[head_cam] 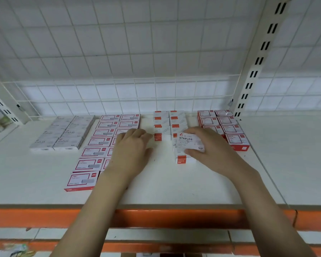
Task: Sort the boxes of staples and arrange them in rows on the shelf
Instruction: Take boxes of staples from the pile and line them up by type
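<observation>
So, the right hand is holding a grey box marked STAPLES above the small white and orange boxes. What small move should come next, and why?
Probably carry the grey box in the right hand leftwards to the grey group at the far left of the shelf. Its print matches those boxes, not the white and orange boxes beneath it. The left hand rests on the red-framed boxes between.

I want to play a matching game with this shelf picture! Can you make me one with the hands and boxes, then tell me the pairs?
Things:
1. left hand
2. right hand
3. grey STAPLES boxes
4. red-bordered boxes at far right

Places or states:
A. beside the slotted upright post
B. holding a white STAPLES box
C. farthest left on the shelf
D. resting on the red-framed boxes

Pairs: 1-D, 2-B, 3-C, 4-A
</observation>
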A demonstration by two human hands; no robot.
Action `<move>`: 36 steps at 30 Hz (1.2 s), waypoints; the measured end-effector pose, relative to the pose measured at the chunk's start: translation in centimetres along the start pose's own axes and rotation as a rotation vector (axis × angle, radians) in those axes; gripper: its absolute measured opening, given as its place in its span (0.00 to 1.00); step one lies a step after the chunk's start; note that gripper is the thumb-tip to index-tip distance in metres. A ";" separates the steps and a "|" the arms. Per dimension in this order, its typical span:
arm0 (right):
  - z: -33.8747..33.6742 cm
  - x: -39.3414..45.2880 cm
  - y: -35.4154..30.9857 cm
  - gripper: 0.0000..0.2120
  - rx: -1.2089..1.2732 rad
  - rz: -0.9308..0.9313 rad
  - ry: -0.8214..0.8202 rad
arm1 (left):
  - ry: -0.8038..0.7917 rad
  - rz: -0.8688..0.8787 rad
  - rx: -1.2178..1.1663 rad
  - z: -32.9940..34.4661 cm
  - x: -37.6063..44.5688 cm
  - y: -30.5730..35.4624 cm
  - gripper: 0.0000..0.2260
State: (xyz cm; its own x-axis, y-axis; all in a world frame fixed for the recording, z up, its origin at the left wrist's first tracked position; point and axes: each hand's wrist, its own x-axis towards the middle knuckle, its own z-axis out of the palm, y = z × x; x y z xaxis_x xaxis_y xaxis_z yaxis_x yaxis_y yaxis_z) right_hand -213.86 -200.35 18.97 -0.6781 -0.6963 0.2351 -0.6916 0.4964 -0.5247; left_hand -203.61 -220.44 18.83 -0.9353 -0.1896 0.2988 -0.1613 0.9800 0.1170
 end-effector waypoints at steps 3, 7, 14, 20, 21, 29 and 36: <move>0.7 0.4 -1.4 0.22 -0.046 -0.043 0.030 | 0.043 -0.018 -0.008 -0.5 -1.8 -1.4 0.14; 2.6 0.7 -3.9 0.22 -0.018 -0.047 0.044 | 0.028 -0.033 -0.054 -1.2 -4.3 -4.7 0.16; 7.9 2.9 -11.3 0.23 -0.042 -0.100 0.002 | 0.036 -0.042 -0.072 -3.9 -6.7 -12.0 0.16; 12.6 6.0 -18.4 0.23 -0.047 -0.168 -0.050 | 0.001 -0.089 -0.035 -5.3 -9.6 -19.4 0.18; 13.5 6.5 -19.3 0.22 -0.054 -0.181 -0.064 | -0.001 -0.092 -0.032 -5.4 -10.1 -20.4 0.18; 18.9 9.6 -24.1 0.22 -0.156 -0.227 -0.194 | 0.039 -0.107 -0.042 -5.8 -12.3 -26.2 0.20; 20.2 10.6 -24.4 0.24 -0.138 -0.152 -0.274 | 0.065 -0.068 -0.074 -5.4 -12.5 -27.4 0.18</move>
State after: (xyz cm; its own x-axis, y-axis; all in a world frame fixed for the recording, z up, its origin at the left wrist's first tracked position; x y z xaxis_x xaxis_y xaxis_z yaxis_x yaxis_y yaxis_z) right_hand -199.11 -230.30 17.73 -0.4858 -0.8718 0.0637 -0.8194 0.4288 -0.3803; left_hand -185.79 -245.28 16.97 -0.9000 -0.2619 0.3485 -0.1983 0.9579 0.2076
